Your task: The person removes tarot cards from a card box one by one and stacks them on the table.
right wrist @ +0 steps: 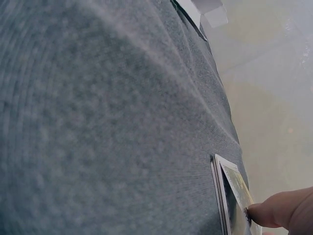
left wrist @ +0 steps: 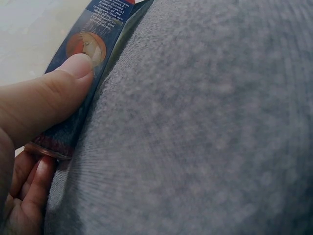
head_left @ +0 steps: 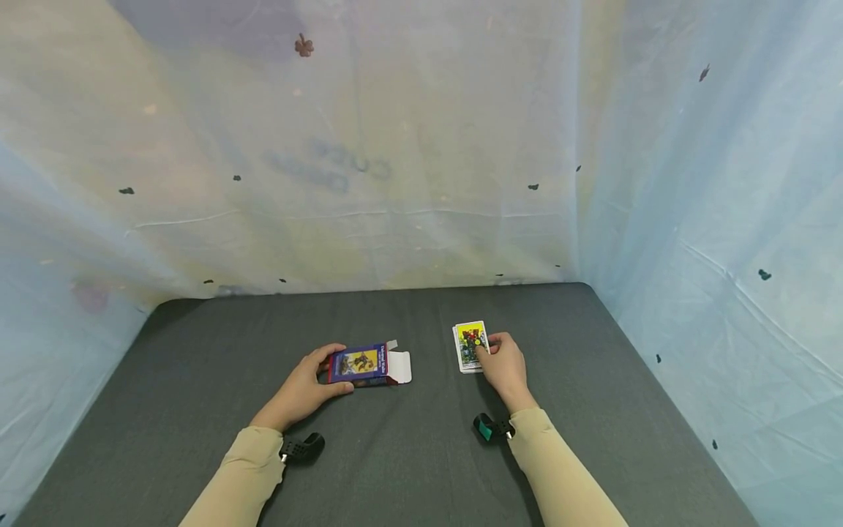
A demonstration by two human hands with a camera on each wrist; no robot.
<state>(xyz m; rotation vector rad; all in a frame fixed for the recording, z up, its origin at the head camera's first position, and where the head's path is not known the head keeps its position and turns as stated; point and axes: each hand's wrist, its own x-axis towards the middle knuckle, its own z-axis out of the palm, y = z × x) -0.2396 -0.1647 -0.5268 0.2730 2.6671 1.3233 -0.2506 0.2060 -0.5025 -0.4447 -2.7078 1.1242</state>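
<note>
My left hand (head_left: 304, 383) grips a blue and purple card box (head_left: 358, 363) by its left end, thumb on the near side and fingers at the far side. The box lies on the grey cloth, its white end flap (head_left: 399, 367) folded out to the right. In the left wrist view the thumb (left wrist: 73, 81) presses the printed narrow side. To the right, a small stack of picture cards (head_left: 470, 350) with a yellow-topped face lies on the cloth. My right hand (head_left: 508, 372) pinches the stack's right edge, thumb on the top card, which tilts up slightly in the right wrist view.
A dark grey cloth (head_left: 421, 454) covers the table. Pale translucent sheeting (head_left: 408, 146) with small dark marks hangs behind the table and along both sides. Black bands with a device (head_left: 303, 448) are on both wrists.
</note>
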